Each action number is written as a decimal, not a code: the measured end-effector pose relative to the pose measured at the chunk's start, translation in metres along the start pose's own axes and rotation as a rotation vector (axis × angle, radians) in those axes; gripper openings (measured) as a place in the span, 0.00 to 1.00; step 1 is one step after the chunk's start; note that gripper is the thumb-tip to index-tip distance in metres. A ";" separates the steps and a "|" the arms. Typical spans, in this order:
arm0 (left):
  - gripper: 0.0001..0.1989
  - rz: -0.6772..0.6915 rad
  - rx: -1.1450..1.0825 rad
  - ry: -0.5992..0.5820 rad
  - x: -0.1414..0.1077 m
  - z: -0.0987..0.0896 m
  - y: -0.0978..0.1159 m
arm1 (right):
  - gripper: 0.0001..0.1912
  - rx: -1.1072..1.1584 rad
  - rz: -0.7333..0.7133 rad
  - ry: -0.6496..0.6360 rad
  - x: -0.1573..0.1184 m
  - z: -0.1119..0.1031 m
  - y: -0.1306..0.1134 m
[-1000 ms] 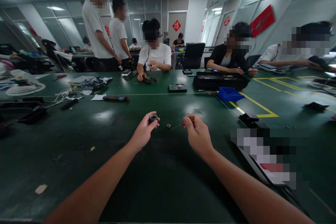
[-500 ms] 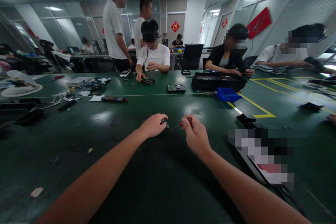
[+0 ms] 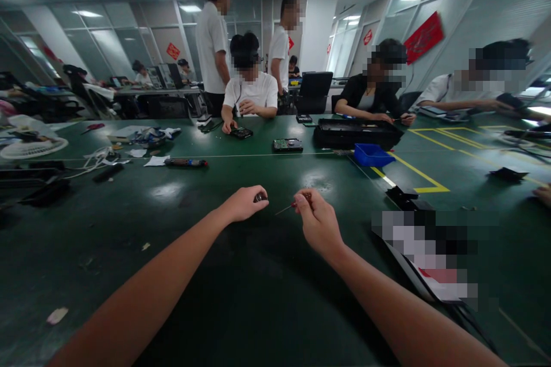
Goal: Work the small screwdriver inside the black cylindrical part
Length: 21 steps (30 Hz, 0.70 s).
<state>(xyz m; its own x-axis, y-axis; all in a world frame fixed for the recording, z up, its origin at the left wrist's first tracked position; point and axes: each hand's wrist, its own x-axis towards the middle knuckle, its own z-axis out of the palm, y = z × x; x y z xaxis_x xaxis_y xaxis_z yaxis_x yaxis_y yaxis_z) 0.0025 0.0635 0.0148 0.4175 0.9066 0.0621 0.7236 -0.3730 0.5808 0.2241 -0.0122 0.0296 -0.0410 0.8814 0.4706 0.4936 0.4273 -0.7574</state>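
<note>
My left hand [image 3: 245, 203] is closed, its fingers curled round a small dark, shiny piece [image 3: 260, 198]. Most of that piece is hidden by the fingers, so its kind cannot be made out. To the right, my right hand [image 3: 319, 218] grips a thin screwdriver [image 3: 286, 209] near its reddish handle. The shaft points left and slightly down toward my left hand, and its tip is apart from the dark piece. Both hands are over the green table [image 3: 258, 275].
Beyond my hands lies a hard drive [image 3: 287, 144]. A blue tray [image 3: 373, 155] and a long black casing [image 3: 358, 133] are to its right. A striped tool [image 3: 186, 163] and cables [image 3: 97, 160] are at left. People sit across the table; two others stand behind.
My left hand has moved a little left with the dark piece, widening the gap to the screwdriver. My right hand has barely moved. The two standing people have moved right.
</note>
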 end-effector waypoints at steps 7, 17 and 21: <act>0.11 -0.218 -0.938 0.268 -0.042 -0.050 -0.046 | 0.12 0.018 0.024 -0.027 0.000 0.002 0.004; 0.08 -0.672 -1.047 0.983 -0.152 -0.147 -0.120 | 0.13 0.032 0.035 -0.050 0.000 0.007 0.008; 0.10 -0.862 -0.843 1.223 -0.197 -0.174 -0.140 | 0.13 0.029 0.038 -0.049 0.001 0.007 0.009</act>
<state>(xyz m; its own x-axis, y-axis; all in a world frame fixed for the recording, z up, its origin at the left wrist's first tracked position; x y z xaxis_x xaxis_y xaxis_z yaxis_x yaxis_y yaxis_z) -0.2767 -0.0288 0.0628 -0.8268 0.5360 -0.1705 -0.1372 0.1017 0.9853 0.2222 -0.0064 0.0197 -0.0651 0.9057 0.4190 0.4708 0.3981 -0.7873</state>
